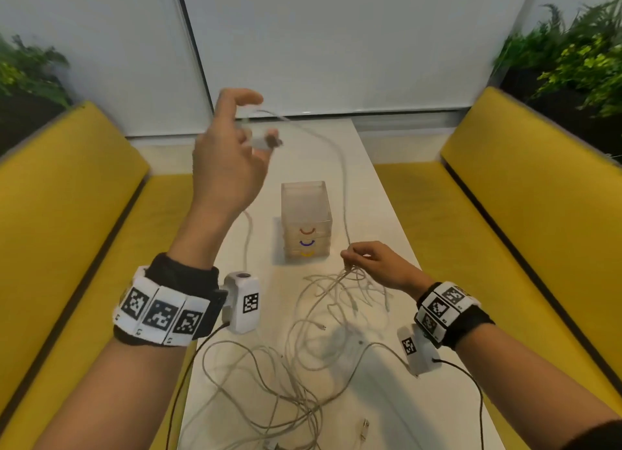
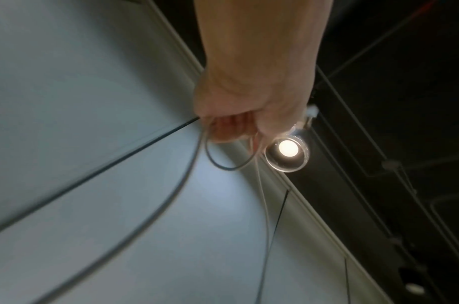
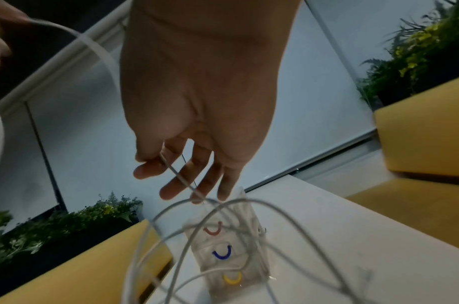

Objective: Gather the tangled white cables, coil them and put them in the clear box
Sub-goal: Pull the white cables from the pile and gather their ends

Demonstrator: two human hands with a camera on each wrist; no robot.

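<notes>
A tangle of thin white cables (image 1: 303,355) sprawls over the near half of the white table (image 1: 380,214). My left hand (image 1: 255,126) is raised high above the table and grips one cable end, fingers curled round a small loop (image 2: 223,164). That cable (image 1: 343,180) arcs right and down to my right hand (image 1: 350,252), which pinches it between thumb and forefinger (image 3: 148,156) just above the pile, its other fingers straight. The clear box (image 1: 306,210), open on top with red, blue and yellow handled drawers below (image 3: 223,255), stands mid-table between the hands.
Yellow benches (image 1: 67,230) (image 1: 538,214) flank the narrow table on both sides. Green plants (image 1: 579,55) sit behind the backrests and a pale blind (image 1: 336,45) closes the far end. Loose plugs (image 1: 365,427) lie near the front edge. Dark camera leads (image 1: 188,365) hang from both wrists.
</notes>
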